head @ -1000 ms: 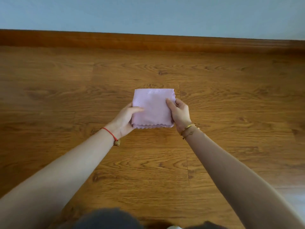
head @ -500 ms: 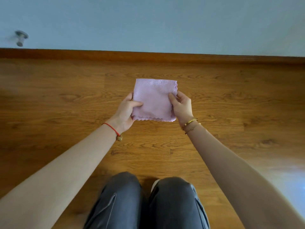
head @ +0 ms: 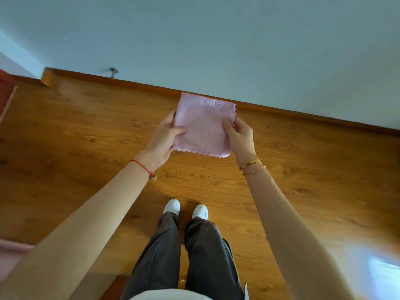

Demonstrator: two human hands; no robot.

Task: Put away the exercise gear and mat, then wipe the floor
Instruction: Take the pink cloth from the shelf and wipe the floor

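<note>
A folded pink cloth (head: 203, 125) with scalloped edges is held flat in the air in front of me, well above the wooden floor (head: 86, 137). My left hand (head: 165, 137) grips its left edge, thumb on top. My right hand (head: 240, 137) grips its right edge the same way. Both arms are stretched forward. No exercise gear or mat is clearly in view.
My legs in grey trousers and white shoes (head: 186, 210) stand on the floor below the cloth. A wooden skirting board (head: 303, 116) runs along the pale blue wall, with a metal door stop (head: 112, 72) at the left. A pink edge (head: 10, 254) shows at the lower left.
The view has risen from close to the floor to standing height; legs and shoes came into sight. Both hands kept hold of the cloth and lifted it with me.
</note>
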